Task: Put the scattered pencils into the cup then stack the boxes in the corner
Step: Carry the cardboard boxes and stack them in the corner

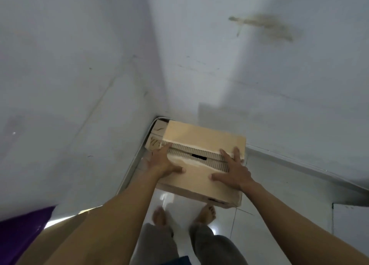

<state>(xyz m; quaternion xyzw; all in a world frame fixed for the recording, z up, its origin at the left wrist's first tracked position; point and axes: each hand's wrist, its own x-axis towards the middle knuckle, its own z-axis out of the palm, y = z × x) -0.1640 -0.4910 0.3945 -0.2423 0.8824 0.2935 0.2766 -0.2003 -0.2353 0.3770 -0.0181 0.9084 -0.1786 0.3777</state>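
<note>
A large tan cardboard box (201, 139) with torn top flaps sits in the room corner, on top of another cardboard box (157, 134) that shows only at its far left. My left hand (161, 161) grips the top box's left side, thumb on the lid. Spread flat, my right hand (235, 171) presses on the lid's right part. No pencils or cup are in view.
Two white walls (79, 85) meet right behind the boxes. A glossy white tiled floor (279, 195) lies below, with my bare feet (183, 214) just in front of the stack. A purple object (22, 228) and another brown cardboard piece (65, 224) sit at the lower left.
</note>
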